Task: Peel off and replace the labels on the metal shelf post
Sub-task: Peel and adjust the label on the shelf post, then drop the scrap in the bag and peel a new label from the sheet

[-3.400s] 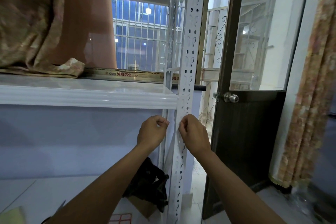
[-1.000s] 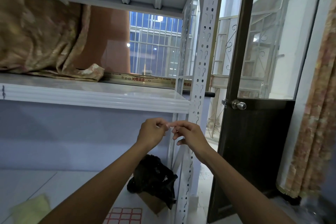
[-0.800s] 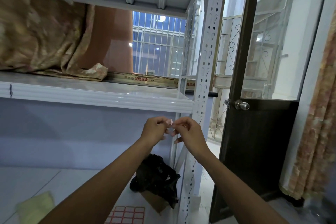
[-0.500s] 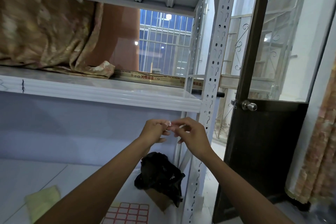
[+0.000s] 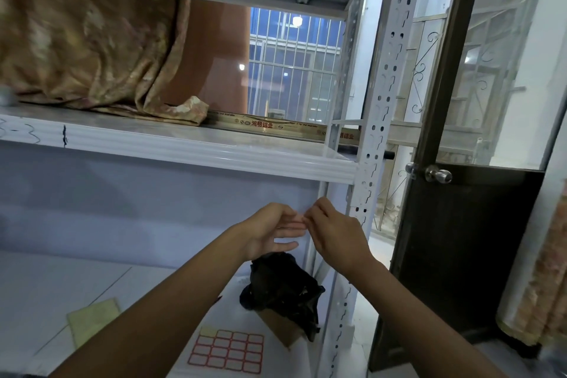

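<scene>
Item 1. Brown patterned fabric [image 5: 86, 49], heaped at the left of the white metal shelf board [image 5: 184, 147]. Not part of the job.

Item 2. Pale yellow flat pad [image 5: 92, 317], lying on the lower level, well apart from the hands.

Item 3. White sheet of red-bordered blank labels [image 5: 226, 351], lying flat below the forearms. This was the replacement stock, and most cells looked full.

Item 4. Left hand [image 5: 270, 232], held out with straight fingers, gripping nothing and serving as a backing surface.

Item 5. Small pale label scrap [image 5: 300, 218], sitting at the left fingertips. It was off the post and too small to read.

Item 6. Right hand [image 5: 336, 235], fingers curled, its tips pinching the scrap against the left fingertips.

Item 7. Crumpled black plastic bag [image 5: 280, 293], lying beneath the hands.

Item 8. White perforated metal shelf post [image 5: 379, 120], upright just right of the hands. No label showed on its visible face.

Item 9. Dark door with a round metal knob [image 5: 438, 174], at the far right.

Handling note, as a judgement: the step was freeing the sticky scrap from the skin. It would be best to roll it off by one corner, discard it and check the post for residue. A fresh label should then be set squarely between the slots.
</scene>
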